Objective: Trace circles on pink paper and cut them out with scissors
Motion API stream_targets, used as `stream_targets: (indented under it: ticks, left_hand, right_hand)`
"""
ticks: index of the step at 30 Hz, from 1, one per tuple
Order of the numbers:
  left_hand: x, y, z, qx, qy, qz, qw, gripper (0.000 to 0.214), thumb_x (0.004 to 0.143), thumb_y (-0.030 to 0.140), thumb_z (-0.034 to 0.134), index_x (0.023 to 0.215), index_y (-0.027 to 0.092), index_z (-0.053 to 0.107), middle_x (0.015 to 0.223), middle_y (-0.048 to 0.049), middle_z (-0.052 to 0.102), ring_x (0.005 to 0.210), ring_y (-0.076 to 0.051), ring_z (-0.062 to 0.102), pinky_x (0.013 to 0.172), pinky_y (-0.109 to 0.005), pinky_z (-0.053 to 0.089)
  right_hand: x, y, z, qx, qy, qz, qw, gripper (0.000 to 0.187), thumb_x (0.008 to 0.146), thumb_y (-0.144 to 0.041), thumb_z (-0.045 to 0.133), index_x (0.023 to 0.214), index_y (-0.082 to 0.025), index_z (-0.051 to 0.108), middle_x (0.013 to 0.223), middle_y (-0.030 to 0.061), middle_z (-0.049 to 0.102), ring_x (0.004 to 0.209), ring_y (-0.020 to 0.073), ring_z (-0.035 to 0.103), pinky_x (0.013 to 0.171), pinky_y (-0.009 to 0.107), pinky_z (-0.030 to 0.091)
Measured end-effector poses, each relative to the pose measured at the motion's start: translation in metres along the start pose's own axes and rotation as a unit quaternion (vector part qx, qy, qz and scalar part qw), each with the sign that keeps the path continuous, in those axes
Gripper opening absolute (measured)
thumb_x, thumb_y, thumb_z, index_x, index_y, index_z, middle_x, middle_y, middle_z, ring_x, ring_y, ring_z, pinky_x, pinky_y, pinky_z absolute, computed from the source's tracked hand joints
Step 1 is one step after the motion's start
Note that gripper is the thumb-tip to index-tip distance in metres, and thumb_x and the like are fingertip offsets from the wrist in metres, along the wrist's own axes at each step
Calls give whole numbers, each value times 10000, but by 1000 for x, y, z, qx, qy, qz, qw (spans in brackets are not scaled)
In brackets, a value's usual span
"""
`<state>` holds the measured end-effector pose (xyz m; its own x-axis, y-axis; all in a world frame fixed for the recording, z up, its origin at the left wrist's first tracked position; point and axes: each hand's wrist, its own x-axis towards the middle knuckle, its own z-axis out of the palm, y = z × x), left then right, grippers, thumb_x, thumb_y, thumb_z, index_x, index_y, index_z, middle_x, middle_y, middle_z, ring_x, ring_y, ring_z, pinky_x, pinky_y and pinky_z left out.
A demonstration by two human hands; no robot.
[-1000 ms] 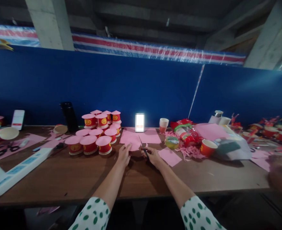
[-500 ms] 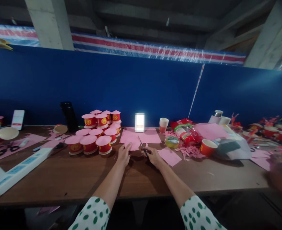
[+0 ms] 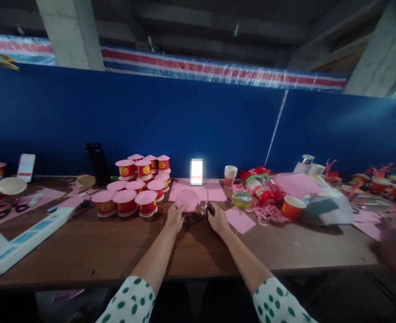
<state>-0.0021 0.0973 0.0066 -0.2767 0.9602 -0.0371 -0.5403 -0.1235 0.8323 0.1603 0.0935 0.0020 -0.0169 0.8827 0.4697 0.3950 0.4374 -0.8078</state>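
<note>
Between the fingers of my left hand (image 3: pixel 175 217) is a round piece of pink paper (image 3: pixel 187 200), held by its near left edge above the table. My right hand (image 3: pixel 217 219) grips a pair of dark-handled scissors (image 3: pixel 209 208), its blades pointing away from me, just to the right of the disc. Behind the disc lie flat sheets of pink paper (image 3: pixel 214 190), with a lit phone (image 3: pixel 196 172) standing upright at their back. Another pink paper piece (image 3: pixel 240 220) rests right of my right hand.
Left stand several red paper cups with pink paper tops (image 3: pixel 125 202), a black bottle (image 3: pixel 97 163) and a white power strip (image 3: pixel 33 240). At right are a tape roll (image 3: pixel 242 199), a red bag (image 3: pixel 260 184), paper shreds (image 3: pixel 268 214) and a red cup (image 3: pixel 292 207). Other people's hands show at both edges.
My right hand and the scissors have moved slightly right, away from the pink disc. The disc's rounded outline now shows more clearly in my left hand.
</note>
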Motion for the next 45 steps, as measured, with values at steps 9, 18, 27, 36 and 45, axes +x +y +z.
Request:
stream_targets:
  ticks: [9,18,27,36,45]
  left_hand:
    - [0,-1,-1,-31,-25,0,999,307,517,184,744,783,126,602,655,-23,642,554,-123,589,556,-244,474]
    - [-2,1,1,-21,-11,-5,1000,240,520,224,747,670,121,590,555,-12,624,502,-118,577,491,-219,455]
    - [-2,-1,0,6,-8,-6,1000,302,500,282,758,676,127,568,508,17,593,415,-97,536,399,-184,376]
    - [1,-2,-1,-10,-21,3,1000,297,502,260,761,694,116,586,547,-12,619,488,-124,576,499,-236,461]
    - [2,-3,-1,-5,-14,3,1000,281,512,253,756,699,118,596,553,-21,629,537,-146,603,538,-254,487]
  right_hand:
    - [2,11,11,118,-56,16,991,318,727,-370,563,977,-175,585,701,19,613,644,156,562,603,259,447]
    - [-1,5,10,213,-131,83,965,385,693,-406,613,992,-164,612,617,-15,552,492,84,472,463,204,383]
    - [-3,0,7,255,-170,128,943,436,672,-449,621,994,-155,599,585,-25,557,452,75,494,424,187,372]
    - [-4,3,10,245,-183,97,947,385,700,-404,618,988,-148,600,600,-20,563,470,75,498,466,206,404]
    - [-3,3,9,241,-172,109,949,438,691,-428,611,1034,-157,588,606,-21,561,453,72,495,442,196,391]
